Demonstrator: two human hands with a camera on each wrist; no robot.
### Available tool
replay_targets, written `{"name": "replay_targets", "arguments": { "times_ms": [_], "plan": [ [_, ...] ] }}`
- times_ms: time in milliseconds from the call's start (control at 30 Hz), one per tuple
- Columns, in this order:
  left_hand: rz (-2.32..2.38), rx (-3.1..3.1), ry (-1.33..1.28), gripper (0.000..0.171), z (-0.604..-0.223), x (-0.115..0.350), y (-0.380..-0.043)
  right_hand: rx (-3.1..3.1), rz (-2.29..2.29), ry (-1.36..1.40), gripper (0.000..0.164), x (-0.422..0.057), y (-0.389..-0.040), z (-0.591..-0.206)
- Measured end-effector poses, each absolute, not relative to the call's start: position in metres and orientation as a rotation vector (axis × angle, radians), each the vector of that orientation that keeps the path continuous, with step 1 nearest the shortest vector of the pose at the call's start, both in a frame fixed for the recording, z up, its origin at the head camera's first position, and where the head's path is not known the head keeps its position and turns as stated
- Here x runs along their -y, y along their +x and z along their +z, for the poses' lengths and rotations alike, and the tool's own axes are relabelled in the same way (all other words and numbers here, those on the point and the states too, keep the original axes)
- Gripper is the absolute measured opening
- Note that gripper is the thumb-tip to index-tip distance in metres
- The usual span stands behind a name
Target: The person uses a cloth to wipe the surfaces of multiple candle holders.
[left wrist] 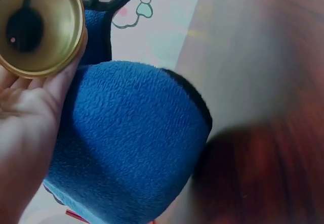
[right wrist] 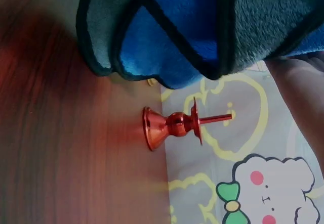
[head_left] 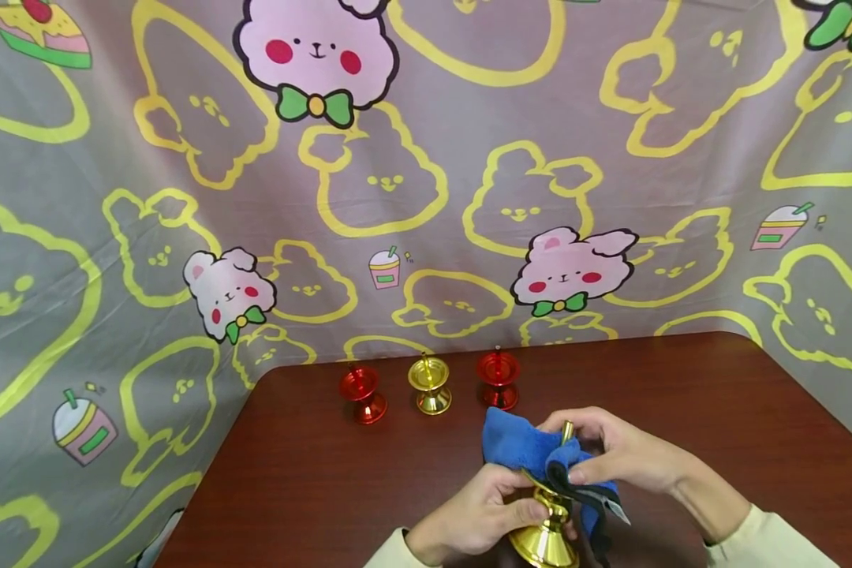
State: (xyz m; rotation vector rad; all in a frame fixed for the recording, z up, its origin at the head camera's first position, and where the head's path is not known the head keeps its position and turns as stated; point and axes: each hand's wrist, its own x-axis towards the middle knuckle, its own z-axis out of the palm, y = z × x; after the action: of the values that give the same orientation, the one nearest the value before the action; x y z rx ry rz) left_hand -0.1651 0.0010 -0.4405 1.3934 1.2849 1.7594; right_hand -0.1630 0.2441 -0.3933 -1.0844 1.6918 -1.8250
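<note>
My left hand [head_left: 477, 511] grips a shiny gold candle holder [head_left: 548, 546] by its stem, tilted and lifted at the table's near side. In the left wrist view the round hollow base [left wrist: 61, 44] of this holder faces the camera. A blue cloth [head_left: 513, 443] with black edging is draped over the holder's dish, and the spike pokes up past it. My right hand [head_left: 632, 456] pinches the cloth around the spike. Folds of the cloth [right wrist: 169, 37], blue and grey, hide most of the right fingers in the right wrist view.
At the back of the brown table [head_left: 312, 481] stand a red candle holder [head_left: 369, 408], a gold one [head_left: 433, 402] and another red one [head_left: 499, 394] in a row. A patterned curtain [head_left: 440, 189] hangs behind the table.
</note>
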Motion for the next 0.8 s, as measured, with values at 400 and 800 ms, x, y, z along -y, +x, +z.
{"name": "replay_targets", "arguments": {
  "times_ms": [400, 800],
  "plan": [
    [1.674, -1.039, 1.36, 0.07, -0.431, -0.003, -0.148, -1.397, -1.847, -1.406, 0.013, -0.224, -0.174, -0.398],
    [1.741, -1.005, 1.201, 0.062, -0.434, 0.001, -0.142, -1.459, -1.903, -1.438, 0.006, -0.228, -0.174, -0.404]
  ]
}}
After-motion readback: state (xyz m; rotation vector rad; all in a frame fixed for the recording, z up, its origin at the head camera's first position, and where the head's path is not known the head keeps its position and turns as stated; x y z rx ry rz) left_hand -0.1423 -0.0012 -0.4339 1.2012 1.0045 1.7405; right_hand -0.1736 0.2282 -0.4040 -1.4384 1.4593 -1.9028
